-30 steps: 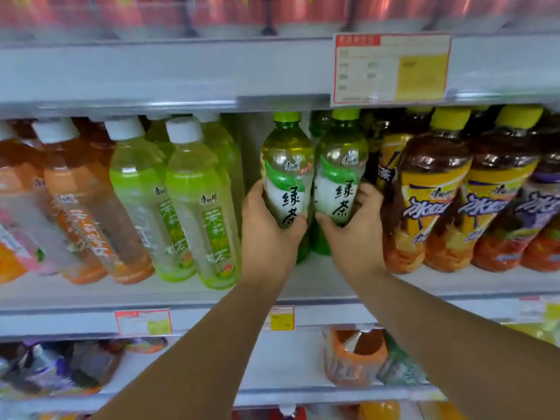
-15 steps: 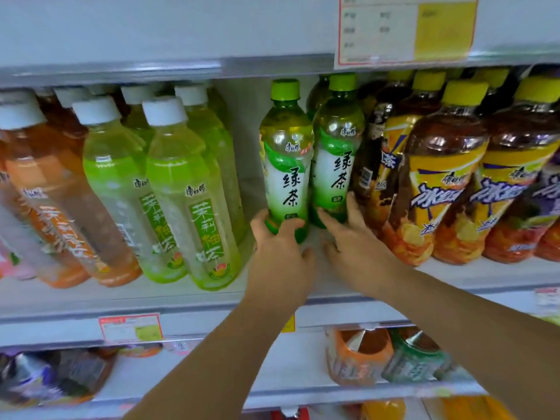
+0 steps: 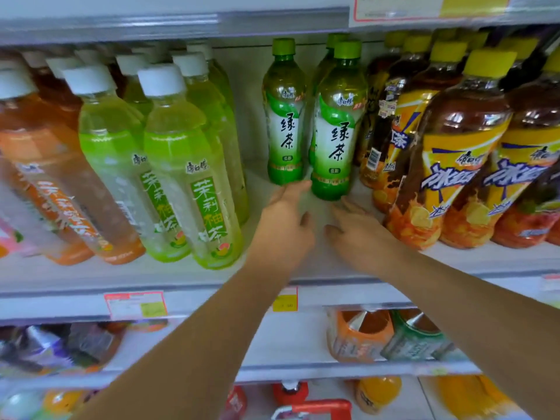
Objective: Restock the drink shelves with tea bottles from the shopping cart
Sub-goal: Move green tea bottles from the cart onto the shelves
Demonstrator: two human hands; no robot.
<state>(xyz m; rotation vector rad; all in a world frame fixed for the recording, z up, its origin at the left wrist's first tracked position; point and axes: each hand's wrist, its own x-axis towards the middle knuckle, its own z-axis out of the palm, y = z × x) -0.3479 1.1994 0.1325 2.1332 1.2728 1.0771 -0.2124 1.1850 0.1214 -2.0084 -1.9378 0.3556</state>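
Observation:
Two green tea bottles with green caps stand upright deep on the middle shelf (image 3: 303, 268): the left green tea bottle (image 3: 285, 116) and the right green tea bottle (image 3: 338, 125), with a third one partly hidden behind them. My left hand (image 3: 285, 225) lies just in front of them, fingers stretched, its fingertips close to the base of the left bottle. My right hand (image 3: 360, 237) rests over the shelf below the right bottle, fingers spread, holding nothing.
Pale green jasmine tea bottles (image 3: 188, 165) with white caps and orange ones (image 3: 45, 165) fill the shelf's left side. Brown iced tea bottles (image 3: 448, 153) with yellow caps crowd the right. Cartons (image 3: 357, 334) lie on the shelf below. A red cart handle (image 3: 315, 407) shows at the bottom.
Both hands set the two green tea bottles on the shelf, pushed them back, let go and drew away towards the shelf's front. The camera moved closer.

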